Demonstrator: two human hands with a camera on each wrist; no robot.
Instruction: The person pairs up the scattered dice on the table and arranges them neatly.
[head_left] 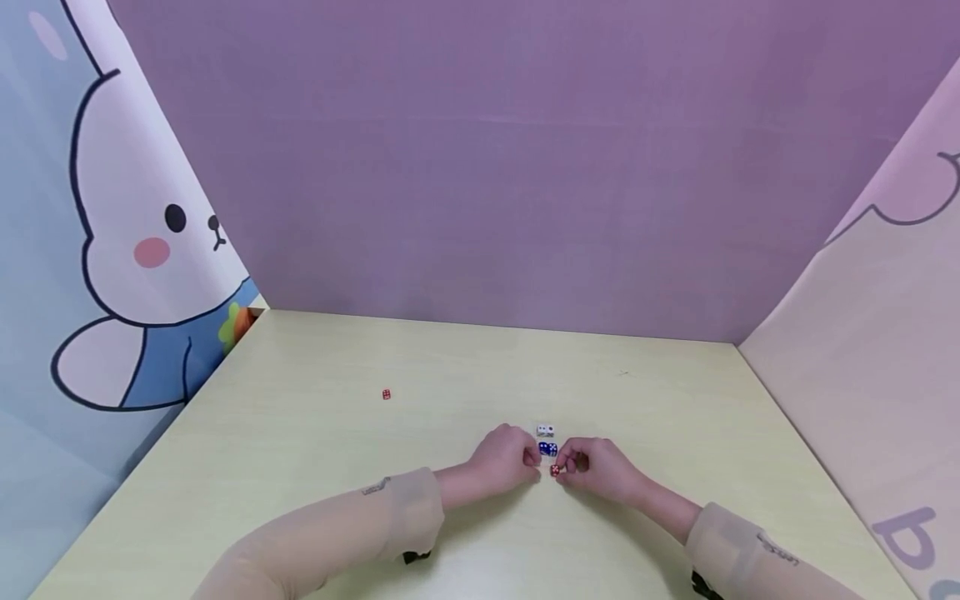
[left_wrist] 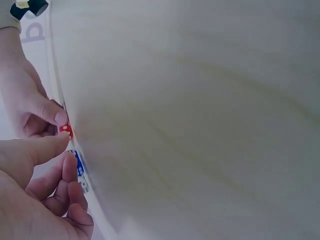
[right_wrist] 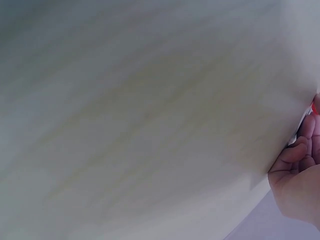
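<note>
In the head view, my right hand (head_left: 600, 468) pinches a red die (head_left: 555, 470) at its fingertips, low over or on the table. My left hand (head_left: 505, 459) is just left of it, thumb and index finger apart with nothing visible between them. The left wrist view has the left thumb tip close to the red die (left_wrist: 65, 131); whether they touch I cannot tell. Between the hands, two blue dice (head_left: 548, 448) sit side by side, and two white dice (head_left: 545, 430) form a row behind them. Only a red sliver shows in the right wrist view.
Another red die (head_left: 386, 394) lies alone on the pale wooden table (head_left: 315, 467), farther back and to the left. A purple panel (head_left: 480, 183) rises behind the table. Printed cloths stand at the left (head_left: 45, 467) and right (head_left: 862, 350) sides.
</note>
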